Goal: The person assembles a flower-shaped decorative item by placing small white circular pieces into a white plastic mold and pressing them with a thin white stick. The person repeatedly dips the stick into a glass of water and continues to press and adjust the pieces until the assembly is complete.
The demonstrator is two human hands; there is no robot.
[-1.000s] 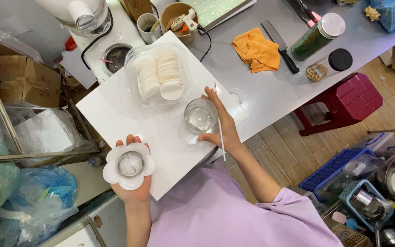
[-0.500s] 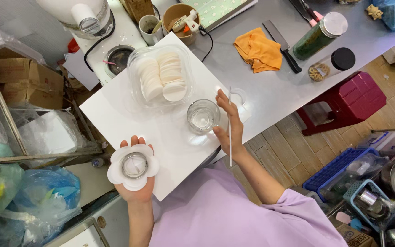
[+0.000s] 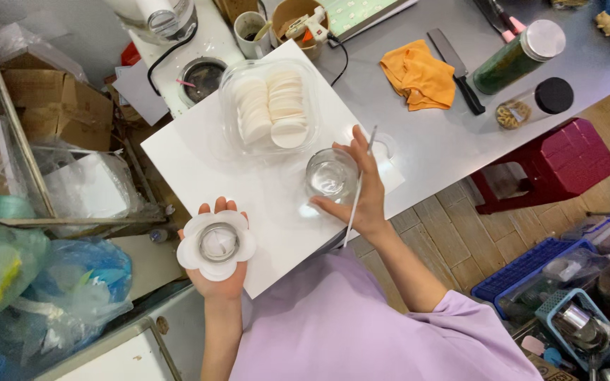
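We cup the flower mould flat on our open left hand, keeping it level; our right hand pinches a stick and steadies the glass.

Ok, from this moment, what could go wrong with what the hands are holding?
Three risks stand out. The clear glass bowl sits near the white board's front edge, and the right hand touches its side; a nudge might slide it off. That hand also holds a thin stick close to the bowl, which could catch its rim. The white flower-shaped piece with a small round cup lies flat on the open left hand, beyond the board's edge, so a tilt could drop it.
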